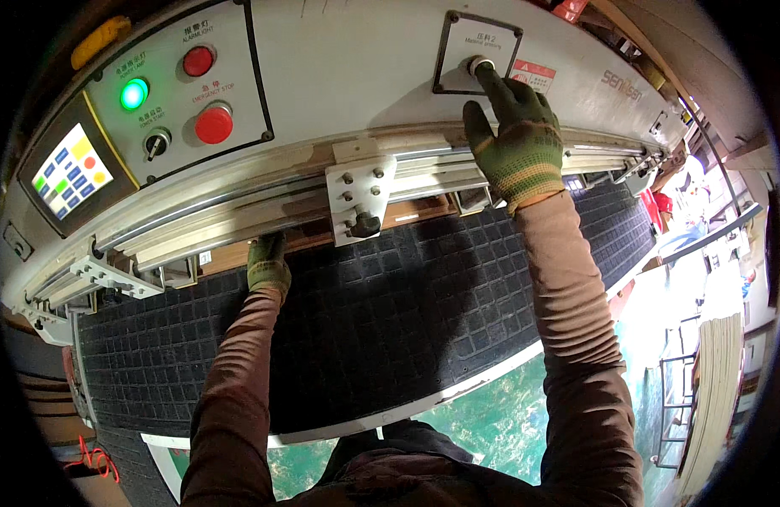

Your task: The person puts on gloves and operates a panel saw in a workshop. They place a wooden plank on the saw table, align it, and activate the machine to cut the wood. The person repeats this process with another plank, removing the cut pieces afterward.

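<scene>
My right hand (521, 139), in a green and tan knit work glove, reaches up to the machine's front panel. Its index finger is on a round push button (478, 66) in a small square plate, while the thumb stands apart and nothing is held. Lower and to the left, my left hand (270, 269) wears a matching glove. It touches the front edge of a brown board (229, 258) that lies under the metal rail. The rail's shadow and the rail itself hide most of the left fingers, so their grip is unclear.
A control panel at the left has a lit green lamp (134, 94), a red emergency button (214, 124) and a touchscreen (70, 173). A white bracket (360, 201) with a black knob sits on the rail. Black ridged matting (364, 338) covers the bed. Stacked pale boards (718, 380) stand at right.
</scene>
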`<state>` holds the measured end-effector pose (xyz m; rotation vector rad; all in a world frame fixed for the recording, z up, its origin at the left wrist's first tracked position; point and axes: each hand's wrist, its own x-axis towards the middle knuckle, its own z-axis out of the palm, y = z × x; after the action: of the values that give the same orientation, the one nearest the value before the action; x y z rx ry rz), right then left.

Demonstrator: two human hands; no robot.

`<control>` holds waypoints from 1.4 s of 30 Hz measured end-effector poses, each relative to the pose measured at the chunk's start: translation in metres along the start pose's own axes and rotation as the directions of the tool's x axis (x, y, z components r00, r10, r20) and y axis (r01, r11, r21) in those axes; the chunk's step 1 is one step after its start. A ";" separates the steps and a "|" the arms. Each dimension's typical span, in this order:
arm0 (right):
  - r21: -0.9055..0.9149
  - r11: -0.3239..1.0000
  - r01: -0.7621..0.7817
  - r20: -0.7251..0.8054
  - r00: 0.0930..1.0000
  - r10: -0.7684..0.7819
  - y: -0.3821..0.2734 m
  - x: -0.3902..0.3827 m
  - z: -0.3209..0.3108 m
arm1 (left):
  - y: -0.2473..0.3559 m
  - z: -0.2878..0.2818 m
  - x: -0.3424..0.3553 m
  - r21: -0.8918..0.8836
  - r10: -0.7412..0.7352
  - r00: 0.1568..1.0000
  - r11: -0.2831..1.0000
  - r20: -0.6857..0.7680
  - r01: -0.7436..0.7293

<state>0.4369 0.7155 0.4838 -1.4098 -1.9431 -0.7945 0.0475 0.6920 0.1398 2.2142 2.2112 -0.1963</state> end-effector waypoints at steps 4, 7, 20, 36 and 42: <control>0.071 0.997 0.041 0.002 0.999 -0.041 0.002 0.004 0.001 | -0.010 0.012 0.003 -0.015 0.002 1.000 1.000 -0.007 -0.002; 0.119 0.991 0.061 -0.042 0.997 -0.057 0.002 -0.002 0.000 | -0.012 0.025 0.001 0.042 0.048 0.986 0.998 -0.160 -0.041; 0.193 0.918 -0.347 0.399 0.882 0.249 0.027 -0.283 0.055 | -0.011 0.054 0.007 0.023 0.049 0.960 0.999 -0.277 -0.044; -0.094 0.927 -0.363 0.592 0.728 0.346 0.019 -0.428 0.072 | 0.001 0.058 -0.015 -0.095 -0.001 0.821 0.993 -0.571 -0.065; -0.135 0.917 -0.375 0.609 0.699 0.375 0.019 -0.433 0.076 | 0.007 0.028 -0.042 -0.242 -0.058 0.857 0.967 -0.512 -0.079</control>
<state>0.5547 0.5196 0.1082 -2.1862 -1.9743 -0.1159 0.0525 0.6480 0.1156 2.3246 2.2707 0.7350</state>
